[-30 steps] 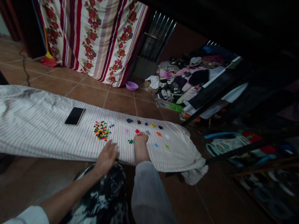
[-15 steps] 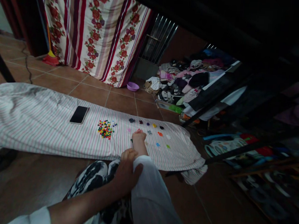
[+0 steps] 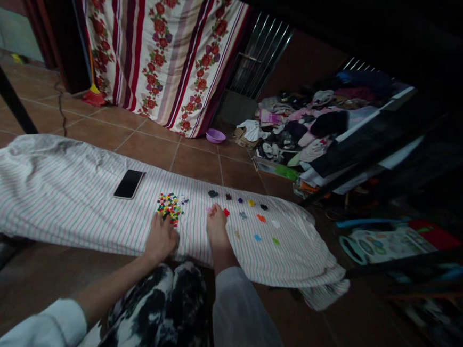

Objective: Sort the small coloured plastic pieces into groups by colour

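Observation:
A mixed heap of small coloured pieces (image 3: 169, 207), like beads or buttons, lies on the striped cloth (image 3: 92, 210). My left hand (image 3: 161, 238) is at the heap's near edge, palm down, fingers reaching forward and slightly apart. To its right, my right hand (image 3: 216, 227) hovers or rests over the cloth with its fingers pinched together; what they hold, if anything, is too small to tell. Close by its fingertips are a pink cluster (image 3: 208, 209) and a red cluster (image 3: 226, 212). Further right sit grey (image 3: 243, 215), orange (image 3: 260, 218), blue (image 3: 257, 238) and green clusters (image 3: 276, 241).
A black-screened phone (image 3: 128, 184) lies left of the heap. Dark and yellow clusters (image 3: 251, 203) line the cloth's far side. Beyond are a purple basin (image 3: 215, 136), a floral curtain (image 3: 160, 55), a broom (image 3: 93, 97) and piled clothes (image 3: 299, 123). Dark metal bars (image 3: 9, 92) flank the cloth.
My left hand has left my right forearm and moved forward and left to the heap. The right sleeve has slid back, baring more wrist. The whole view has shifted slightly.

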Tool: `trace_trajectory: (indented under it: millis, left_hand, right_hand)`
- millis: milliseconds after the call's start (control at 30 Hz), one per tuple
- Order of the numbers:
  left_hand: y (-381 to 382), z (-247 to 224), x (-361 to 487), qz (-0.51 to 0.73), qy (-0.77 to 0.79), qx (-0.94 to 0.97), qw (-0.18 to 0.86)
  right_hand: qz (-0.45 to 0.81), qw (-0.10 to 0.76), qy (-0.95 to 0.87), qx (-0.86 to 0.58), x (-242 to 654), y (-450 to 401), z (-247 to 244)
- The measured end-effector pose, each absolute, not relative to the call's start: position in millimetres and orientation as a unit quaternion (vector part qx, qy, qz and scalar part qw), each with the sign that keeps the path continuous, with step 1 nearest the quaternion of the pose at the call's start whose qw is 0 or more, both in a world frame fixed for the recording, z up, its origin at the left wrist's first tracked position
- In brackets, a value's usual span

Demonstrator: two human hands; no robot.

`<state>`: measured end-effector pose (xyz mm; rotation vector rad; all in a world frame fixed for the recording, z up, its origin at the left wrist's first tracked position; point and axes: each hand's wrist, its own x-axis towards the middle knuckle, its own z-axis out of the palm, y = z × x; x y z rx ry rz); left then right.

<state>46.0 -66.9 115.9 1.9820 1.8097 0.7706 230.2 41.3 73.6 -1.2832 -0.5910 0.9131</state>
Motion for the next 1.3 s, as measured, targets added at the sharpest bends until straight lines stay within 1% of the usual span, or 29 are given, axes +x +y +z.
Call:
trace_trajectory:
  millis: [67,133,233,433,567,800,1067,1300]
  left_hand:
    - [-43.2,90.4,28.0,0.227,0.659,0.71,0.101]
    - [-29.6,70.1,14.3,0.22,0.667,0.71,0.051]
    - [-17.5,52.0,2.5,0.202,0.684,0.7,0.019]
    - [1.5,44.6,-7.3,0.166,0.693,0.701,0.019]
    - [5.9,40.1,-8.5,0.162,0.693,0.702,0.012]
    - [8.8,25.2,-8.0,0.208,0.688,0.695,-0.035]
    - [8.3,29.0,-5.5,0.2,0.694,0.69,-0.043]
    - [8.4,30.6,-5.2,0.206,0.695,0.687,-0.038]
  right_hand:
    - [0.434,0.642,-0.247,-0.582,218.9,44.5,69.0]
    - [0.472,0.593,-0.261,-0.598,207.6,44.6,63.7]
    - [0.495,0.505,-0.342,-0.619,194.7,40.8,54.2]
    - [0.383,0.39,-0.517,-0.659,190.6,41.9,36.7]
    - [0.313,0.353,-0.588,-0.657,191.6,43.9,28.2]
    - [0.204,0.272,-0.666,-0.664,188.7,34.4,22.6]
    - [0.157,0.235,-0.674,-0.682,180.7,30.2,33.7]
    - [0.141,0.278,-0.656,-0.687,177.0,28.0,29.2]
